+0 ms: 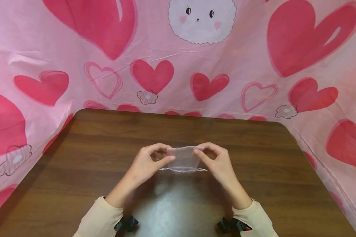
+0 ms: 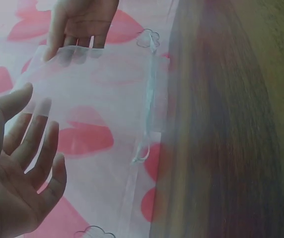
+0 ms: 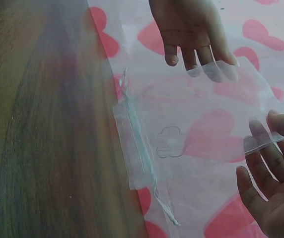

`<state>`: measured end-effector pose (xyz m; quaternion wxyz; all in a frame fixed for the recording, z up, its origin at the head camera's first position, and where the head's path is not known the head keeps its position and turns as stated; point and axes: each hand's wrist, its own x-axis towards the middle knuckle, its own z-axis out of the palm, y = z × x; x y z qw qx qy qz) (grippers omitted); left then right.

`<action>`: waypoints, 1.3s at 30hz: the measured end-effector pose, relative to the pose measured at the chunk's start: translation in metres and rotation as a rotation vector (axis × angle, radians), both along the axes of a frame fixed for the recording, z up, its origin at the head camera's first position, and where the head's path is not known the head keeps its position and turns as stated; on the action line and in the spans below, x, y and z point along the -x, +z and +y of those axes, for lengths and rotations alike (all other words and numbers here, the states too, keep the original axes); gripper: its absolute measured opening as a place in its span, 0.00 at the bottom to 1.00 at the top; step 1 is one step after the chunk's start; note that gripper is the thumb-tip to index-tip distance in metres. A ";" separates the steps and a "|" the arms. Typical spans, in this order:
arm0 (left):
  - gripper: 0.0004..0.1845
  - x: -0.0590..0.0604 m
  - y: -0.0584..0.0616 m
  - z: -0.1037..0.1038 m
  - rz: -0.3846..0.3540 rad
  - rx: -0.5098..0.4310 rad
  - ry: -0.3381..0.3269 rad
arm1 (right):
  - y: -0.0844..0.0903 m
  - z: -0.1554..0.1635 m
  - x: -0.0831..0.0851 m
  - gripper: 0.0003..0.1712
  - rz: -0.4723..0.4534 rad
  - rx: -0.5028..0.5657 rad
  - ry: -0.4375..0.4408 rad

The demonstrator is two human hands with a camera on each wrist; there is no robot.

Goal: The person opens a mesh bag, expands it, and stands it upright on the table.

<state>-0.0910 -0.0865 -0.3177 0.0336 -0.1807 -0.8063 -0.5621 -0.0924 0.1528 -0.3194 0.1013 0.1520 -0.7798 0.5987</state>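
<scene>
A sheer white drawstring pouch [image 1: 184,159] hangs between my two hands above the table, its closed end up and its gathered, corded end down. My left hand [image 1: 145,163] pinches one upper corner between thumb and fingers. At the opposite corner, my right hand [image 1: 218,161] pinches the pouch the same way. Through the thin cloth of the pouch [image 3: 181,114], fingertips and the pink backdrop show in the right wrist view. The white drawstring [image 2: 149,99] runs across the gathered end, with a short knotted tail at each side. Nothing solid shows inside the pouch.
Below the hands lies a dark brown wooden table [image 1: 112,138] with rounded far corners. A pink cloth [image 1: 181,56] printed with hearts hangs behind it and along both sides. Dark wrist devices [image 1: 127,223] sit by the cream sleeves [image 1: 102,217].
</scene>
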 end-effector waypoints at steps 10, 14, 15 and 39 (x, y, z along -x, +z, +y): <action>0.11 0.000 0.001 0.001 -0.042 0.106 0.060 | -0.005 -0.002 0.003 0.04 0.011 -0.042 -0.008; 0.10 -0.001 0.000 0.002 -0.054 0.181 0.084 | -0.007 -0.005 0.004 0.04 0.006 -0.057 0.005; 0.09 0.000 0.000 0.003 -0.050 0.199 0.088 | -0.006 -0.005 0.004 0.04 0.007 -0.061 0.008; 0.16 0.000 -0.007 0.000 0.023 0.203 0.069 | -0.010 -0.018 0.008 0.05 0.017 -0.120 0.021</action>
